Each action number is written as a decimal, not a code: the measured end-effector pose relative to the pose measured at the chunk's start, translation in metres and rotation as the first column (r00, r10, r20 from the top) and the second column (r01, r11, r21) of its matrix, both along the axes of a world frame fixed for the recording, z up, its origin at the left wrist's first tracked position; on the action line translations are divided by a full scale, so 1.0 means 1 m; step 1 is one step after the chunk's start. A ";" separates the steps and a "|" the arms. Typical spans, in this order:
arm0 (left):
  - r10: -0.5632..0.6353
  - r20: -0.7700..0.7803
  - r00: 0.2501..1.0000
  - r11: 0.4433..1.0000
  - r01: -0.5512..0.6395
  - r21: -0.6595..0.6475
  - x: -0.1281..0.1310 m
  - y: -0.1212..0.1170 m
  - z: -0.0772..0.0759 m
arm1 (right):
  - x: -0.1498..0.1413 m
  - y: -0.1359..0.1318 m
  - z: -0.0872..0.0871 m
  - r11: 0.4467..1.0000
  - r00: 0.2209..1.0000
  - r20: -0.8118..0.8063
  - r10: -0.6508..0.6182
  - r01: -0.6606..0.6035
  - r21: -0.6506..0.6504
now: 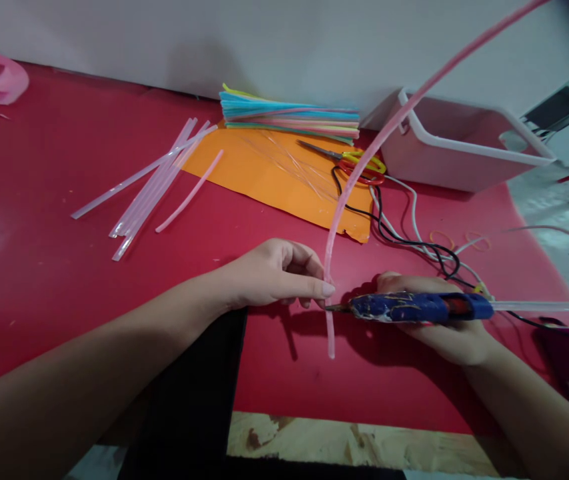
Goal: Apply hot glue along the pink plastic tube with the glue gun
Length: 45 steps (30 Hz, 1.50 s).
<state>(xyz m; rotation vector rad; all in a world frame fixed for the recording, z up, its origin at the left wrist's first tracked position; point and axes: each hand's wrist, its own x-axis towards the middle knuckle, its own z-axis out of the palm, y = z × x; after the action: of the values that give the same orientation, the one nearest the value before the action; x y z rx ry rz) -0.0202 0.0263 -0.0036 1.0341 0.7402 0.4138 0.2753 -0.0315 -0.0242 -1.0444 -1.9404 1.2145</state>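
Left hand pinching fuzzy pink stem, right hand gripping blue plastic glue gun.
A slip could burn your thumb.

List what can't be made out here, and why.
Head view:
Right hand: middle hidden behind the dark blue plastic glue gun.
Long, pink, fuzzy stem: upper end cut off by the top edge.
White, rectangular plastic bin: floor hidden by its near wall.
Glossy purple object: cut off by the right edge.
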 end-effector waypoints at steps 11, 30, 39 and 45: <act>0.213 0.117 0.970 0.977 -0.214 -0.009 0.004 0.001 -0.009 | -0.008 0.000 0.003 0.999 0.984 -0.175 0.022 -0.028 -0.032; 0.178 0.093 0.980 0.983 -0.173 -0.057 0.003 0.000 -0.005 | -0.004 0.001 0.004 0.996 0.998 0.008 0.062 -0.062 0.066; 0.182 0.072 0.981 0.982 -0.178 -0.058 0.004 0.000 -0.003 | -0.003 0.001 0.002 0.996 0.998 0.012 0.061 -0.062 0.060; 0.171 0.068 0.983 0.985 -0.168 -0.050 0.003 0.000 -0.004 | -0.003 0.000 0.001 0.996 0.998 0.025 0.059 -0.061 0.058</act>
<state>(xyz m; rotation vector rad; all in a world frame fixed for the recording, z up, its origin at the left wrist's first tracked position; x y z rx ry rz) -0.0173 0.0267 -0.0075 0.9129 0.7719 0.5764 0.2726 -0.0313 -0.0233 -0.9813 -2.0262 1.1753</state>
